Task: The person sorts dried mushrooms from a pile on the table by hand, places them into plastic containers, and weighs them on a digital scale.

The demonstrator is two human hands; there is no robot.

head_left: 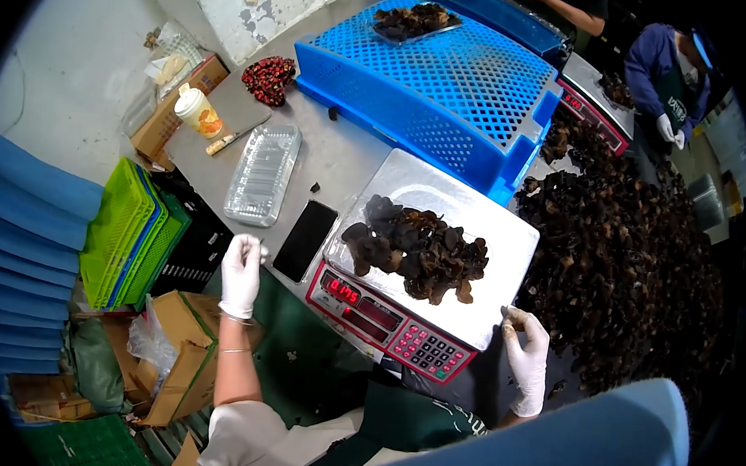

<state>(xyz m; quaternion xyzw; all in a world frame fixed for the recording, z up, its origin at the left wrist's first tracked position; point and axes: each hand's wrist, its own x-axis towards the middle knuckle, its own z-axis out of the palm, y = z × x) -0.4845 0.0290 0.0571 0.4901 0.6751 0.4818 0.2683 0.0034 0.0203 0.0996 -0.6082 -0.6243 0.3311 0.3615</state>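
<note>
A heap of dark wood ear mushrooms (423, 251) lies on the steel plate of a digital scale (499, 240), whose red display reads 0.175. My left hand (240, 278), in a white glove, hovers left of the scale, near a black phone (305, 240). Its fingers are curled together, with nothing visible in them. At the scale's right corner is my right hand (527, 359), also gloved, its fingertips stained and drawn in toward the thumb. I see nothing held there. Beyond my left hand rests a clear plastic tray (263, 175).
A large mushroom pile (624, 263) covers the right side. An upturned blue crate (397, 95) carries a filled tray (413, 22). A knife (236, 135), paper cup (200, 112) and red bundle (269, 80) lie back left. A co-worker (672, 88) stands behind a second scale (594, 110).
</note>
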